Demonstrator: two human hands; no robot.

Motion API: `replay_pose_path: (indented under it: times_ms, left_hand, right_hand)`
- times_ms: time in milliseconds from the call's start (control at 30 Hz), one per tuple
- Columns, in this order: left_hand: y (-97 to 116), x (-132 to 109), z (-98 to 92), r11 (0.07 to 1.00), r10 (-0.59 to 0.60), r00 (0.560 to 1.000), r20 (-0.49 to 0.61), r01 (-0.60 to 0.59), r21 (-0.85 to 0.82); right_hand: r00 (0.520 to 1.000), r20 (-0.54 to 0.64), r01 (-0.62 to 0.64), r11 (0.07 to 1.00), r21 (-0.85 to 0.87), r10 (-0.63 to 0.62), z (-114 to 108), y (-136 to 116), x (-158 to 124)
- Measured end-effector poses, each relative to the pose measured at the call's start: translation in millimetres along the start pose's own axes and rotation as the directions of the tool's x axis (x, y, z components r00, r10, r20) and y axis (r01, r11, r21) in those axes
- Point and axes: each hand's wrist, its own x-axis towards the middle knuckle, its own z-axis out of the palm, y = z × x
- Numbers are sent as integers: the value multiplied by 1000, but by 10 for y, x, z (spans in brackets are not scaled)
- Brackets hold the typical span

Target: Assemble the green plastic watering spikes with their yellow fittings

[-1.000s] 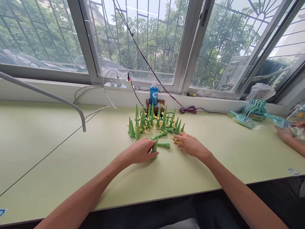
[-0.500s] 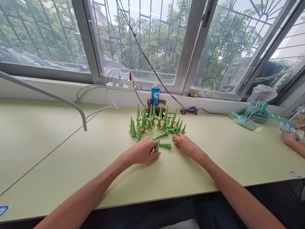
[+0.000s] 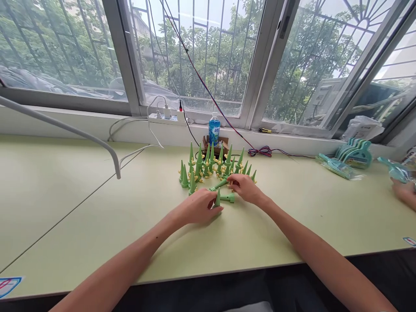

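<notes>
My left hand (image 3: 203,206) is closed around a green cone-shaped watering spike (image 3: 218,198), which stands upright on the table with its tip up. Just right of it, a second green spike (image 3: 227,198) lies on its side. My right hand (image 3: 244,186) is over another lying spike (image 3: 219,184), thumb and fingers pinched near its end; what is between those fingertips is too small to make out. Behind both hands stands a cluster of upright green spikes (image 3: 199,158) with small yellow valves on their sides.
A blue bottle (image 3: 214,130) and a small cardboard box (image 3: 224,142) are by the wall. Bundled cable (image 3: 260,151) lies behind the spikes. Teal packaged items (image 3: 354,154) sit at right, near another person's hand (image 3: 403,190). A grey curved tube (image 3: 65,123) crosses the left side.
My right hand has moved left and slightly away from me, to the end of a lying spike. My left hand keeps its hold on the upright spike. The view has shifted slightly.
</notes>
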Motion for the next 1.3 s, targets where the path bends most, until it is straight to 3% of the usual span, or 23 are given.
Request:
replay_pose_path:
  times_ms: [167,333,467,633,967,1300]
  left_hand:
    - [-14,49,31,996,-22,987,-158,8,-94]
    - [-60,83,61,979,-108,931,-348,40,-198]
    - [-51,100,68,910,-197,936,-292,64,-409]
    - [-48,123,85,791,-299,923,-243,97,-604]
    - [-68,108,81,830,-316,904,-287,117,-545]
    - [-69,103,77,870,-263,915,-305,88,-486]
  right_hand:
    - [978,-194,88,995,53,-76,-65,-133,108]
    - [926,-375,125,967,221,-34,148,-163,38]
    - [933,-360,122,963,241,-28,287,-190,-97]
    - [924,-384,104,958,266,6,281,-272,-123]
    - [933,-318,258,932,255,-171,219,-416,-163]
    - [946,-292,217,944,247,-142,218,-408,-176]
